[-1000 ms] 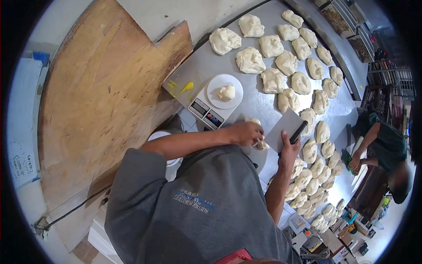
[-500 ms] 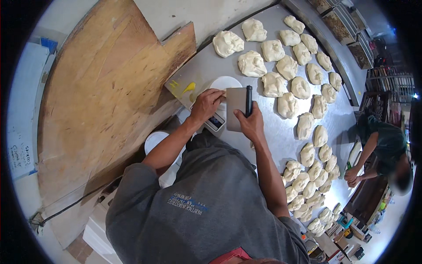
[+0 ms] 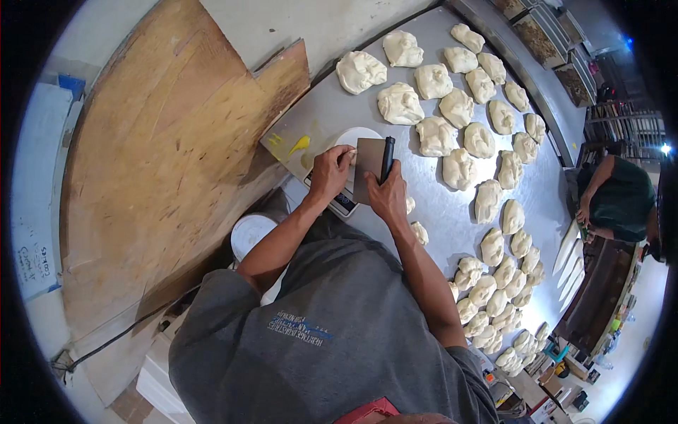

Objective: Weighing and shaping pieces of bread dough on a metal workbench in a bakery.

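My right hand (image 3: 387,192) grips a dough scraper (image 3: 368,164) with a wide metal blade and a dark handle, held upright over the edge of the kitchen scale (image 3: 343,203). Close to the blade's left side, my left hand (image 3: 329,173) is closed, a small piece of dough (image 3: 352,155) showing at its fingertips. Under both hands is the scale's round white plate (image 3: 355,133), partly hidden by the blade and fingers. Beside my right wrist lie small dough pieces (image 3: 419,233) on the metal table (image 3: 438,205).
Rows of large dough lumps (image 3: 400,104) and smaller ones (image 3: 483,290) cover much of the table. A yellow smear (image 3: 300,143) marks its left corner. Wooden boards (image 3: 169,155) lean at left, above a white bucket (image 3: 252,233). Another person (image 3: 620,198) stands at the far right.
My right hand and the scraper have shifted slightly left and down, tilting the blade. Small dough pieces by my right wrist show more. The other person has moved back, revealing pale strips on the table.
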Tool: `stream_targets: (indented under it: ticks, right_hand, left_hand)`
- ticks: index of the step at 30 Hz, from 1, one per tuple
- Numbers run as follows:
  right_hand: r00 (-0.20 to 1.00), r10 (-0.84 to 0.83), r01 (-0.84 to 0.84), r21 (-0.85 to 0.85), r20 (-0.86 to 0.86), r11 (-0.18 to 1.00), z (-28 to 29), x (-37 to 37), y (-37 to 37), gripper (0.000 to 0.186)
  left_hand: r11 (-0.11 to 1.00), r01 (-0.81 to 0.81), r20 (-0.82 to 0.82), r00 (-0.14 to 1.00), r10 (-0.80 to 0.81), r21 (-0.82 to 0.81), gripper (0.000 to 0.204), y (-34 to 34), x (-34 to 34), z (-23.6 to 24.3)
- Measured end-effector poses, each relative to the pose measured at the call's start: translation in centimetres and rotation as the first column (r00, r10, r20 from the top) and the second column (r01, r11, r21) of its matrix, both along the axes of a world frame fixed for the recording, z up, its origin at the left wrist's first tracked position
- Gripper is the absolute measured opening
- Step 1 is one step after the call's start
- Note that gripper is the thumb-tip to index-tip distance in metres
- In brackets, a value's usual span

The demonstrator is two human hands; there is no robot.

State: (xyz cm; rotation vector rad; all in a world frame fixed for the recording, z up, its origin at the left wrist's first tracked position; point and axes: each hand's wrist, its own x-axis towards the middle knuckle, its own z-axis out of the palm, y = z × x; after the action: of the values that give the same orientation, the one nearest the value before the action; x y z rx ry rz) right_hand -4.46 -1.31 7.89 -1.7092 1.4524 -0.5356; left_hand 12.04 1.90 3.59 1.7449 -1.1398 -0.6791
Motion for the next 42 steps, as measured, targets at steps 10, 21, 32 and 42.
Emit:
stream_targets:
  ticks: [10, 21, 32, 42]
  right_hand:
    - [0.998, -0.012, 0.017, -0.082, 0.058, 0.996, -1.7, -0.1, -1.3, 0.033]
    - [0.995, -0.064, 0.055, 0.110, 0.075, 0.992, -1.4, -0.1, -2.8, 0.041]
    - [0.940, -0.146, 0.105, 0.145, 0.308, 0.984, 1.8, -2.1, -3.5, 0.049]
    - [0.999, 0.044, -0.040, 0.102, -0.031, 0.994, 2.9, -1.0, -2.9, 0.035]
  left_hand:
    - [0.977, 0.211, -0.324, 0.925, -0.201, -0.004, 0.021, 1.9, 0.9, 3.6]
    - [0.959, 0.048, -0.524, 0.829, -0.195, -0.280, 0.021, 3.2, 1.7, 6.0]
    - [0.993, -0.118, -0.783, 0.618, 0.067, -0.009, 0.021, -0.1, 0.6, -1.6]
    - [0.997, -0.041, -0.598, 0.798, 0.075, 0.070, 0.024, 0.9, 0.0, -2.5]
